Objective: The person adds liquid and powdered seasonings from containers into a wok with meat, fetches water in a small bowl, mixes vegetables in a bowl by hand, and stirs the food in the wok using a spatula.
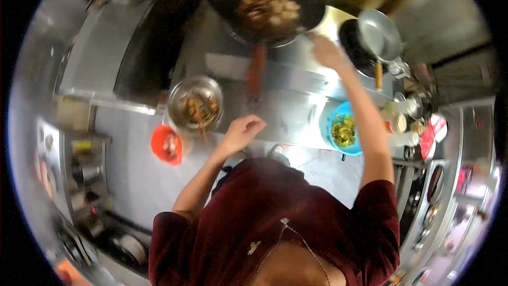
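At the wok's right edge is my right hand (327,52), blurred and closed. A short metallic bit shows between it and the wok, too smeared to name. The dark wok (222,0) sits on the stove with browned and pale food pieces (272,13) in it. Its reddish handle (256,66) points towards me, and neither hand is on it. My left hand (243,133) hovers near the counter's front edge, fingers loosely stretched out and holding nothing. To its left stands a steel bowl (174,98) with brownish food and what look like chopsticks or tongs.
An orange-red container (159,148) with pale pieces is below the steel bowl. A blue bowl (332,140) of green vegetables stands at the counter's right, under my right forearm. A steel pan (378,34) with a wooden handle rests at the upper right. Bottles (407,139) crowd the right side.
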Demonstrator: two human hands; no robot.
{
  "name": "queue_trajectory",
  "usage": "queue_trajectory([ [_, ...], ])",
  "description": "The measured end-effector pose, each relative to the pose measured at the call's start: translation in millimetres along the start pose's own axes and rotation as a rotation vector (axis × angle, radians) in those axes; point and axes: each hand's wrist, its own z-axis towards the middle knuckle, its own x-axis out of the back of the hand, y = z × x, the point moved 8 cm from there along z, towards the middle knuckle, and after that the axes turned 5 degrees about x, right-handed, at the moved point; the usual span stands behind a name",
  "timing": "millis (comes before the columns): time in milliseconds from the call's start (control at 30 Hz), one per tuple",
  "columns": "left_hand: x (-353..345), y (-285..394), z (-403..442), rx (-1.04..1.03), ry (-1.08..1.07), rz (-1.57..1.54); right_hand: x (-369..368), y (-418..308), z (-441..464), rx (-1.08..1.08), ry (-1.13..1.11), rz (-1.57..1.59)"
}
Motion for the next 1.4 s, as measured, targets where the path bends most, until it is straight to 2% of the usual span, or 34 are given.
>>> queue_trajectory([
  [33,17,-5,-16,0.030,0.007,-0.023,36,-2,-13,-0.087,-0.082,-0.011],
  [67,33,-10,-37,-0.037,0.038,-0.042,65,3,-24,-0.020,0.028,0.090],
  [100,47,-11,-58,-0.017,0.038,-0.101,83,12,-37,0.312,0.301,0.004],
  [133,61,-20,-83,0.107,0.034,-0.218,112,5,-54,0.119,0.102,0.017],
  [167,74,-44,-105,0.237,0.075,-0.276,132,4,-68,0.133,0.111,0.082],
  [233,106,-104,-150,0.258,0.328,-0.430,154,18,-89,0.176,0.129,0.100],
  [267,123,-132,-175,0.349,0.555,-0.406,153,17,-87,0.182,0.102,0.053],
  [300,137,-156,-198,0.448,0.724,-0.345,152,17,-87,0.182,0.081,0.005],
  [333,146,-187,-219,0.441,0.875,-0.307,151,20,-88,0.174,0.064,-0.046],
  [367,150,-223,-238,0.570,0.955,-0.212,143,12,-79,0.144,0.009,-0.036],
  [400,153,-254,-246,0.489,1.028,-0.089,134,2,-68,0.097,0.028,-0.153],
  [433,146,-277,-247,0.522,1.032,-0.123,116,7,-50,0.166,0.105,-0.254],
  [467,137,-304,-246,0.591,1.004,-0.054,103,14,-29,0.125,0.145,-0.282],
  [500,117,-329,-239,0.650,0.920,-0.179,98,11,-8,0.104,0.113,-0.271],
  [533,98,-354,-238,0.713,0.836,-0.293,98,16,10,0.160,0.217,-0.152],
  [567,78,-394,-236,0.691,0.720,-0.305,101,30,27,0.184,0.208,-0.051],
  [600,53,-394,-237,0.807,0.654,-0.448,112,43,35,0.167,0.162,0.005],
  [633,26,-418,-240,0.751,0.616,-0.822,128,53,42,0.155,0.117,0.062],
  [667,7,-431,-246,0.861,0.662,-0.855,144,69,46,0.014,0.030,0.101],
  [700,-24,-449,-246,0.669,0.545,-1.330,161,84,46,-0.127,-0.060,0.140],
  [733,-41,-466,-257,0.712,0.639,-1.394,169,99,42,-0.272,-0.152,0.180],
  [767,-45,-448,-269,0.820,0.711,-0.925,172,104,42,-0.279,-0.232,0.204],
  [800,-55,-454,-272,0.840,0.646,-0.695,174,109,42,-0.284,-0.311,0.228],
  [900,-88,-481,-271,0.590,0.216,0.269,148,111,46,-0.361,-0.462,0.267],
  [967,-95,-462,-258,0.355,0.129,0.699,104,104,56,-0.330,-0.519,0.232],
  [1000,-84,-474,-262,0.496,0.163,0.477,87,94,57,-0.391,-0.406,0.229],
  [1033,-74,-482,-266,0.630,0.258,0.087,76,88,64,-0.353,-0.131,0.256],
  [1067,-65,-481,-268,0.729,0.410,-0.542,65,76,80,-0.240,-0.187,0.077],
  [1100,-58,-477,-266,0.736,0.500,-1.010,62,60,84,-0.141,-0.209,-0.082],
  [1133,-47,-469,-262,0.722,0.545,-1.166,75,44,80,-0.054,-0.091,-0.196],
  [1167,-33,-446,-257,0.730,0.592,-1.219,93,26,70,0.032,0.028,-0.308],
  [1267,8,-428,-247,0.791,0.848,-0.923,146,21,52,-0.005,0.034,-0.504],
  [1367,24,-391,-234,0.820,0.890,-0.848,158,50,55,0.231,-0.188,-0.553],
  [1400,24,-393,-230,0.819,0.881,-0.829,152,54,53,0.128,-0.310,-0.426],
])
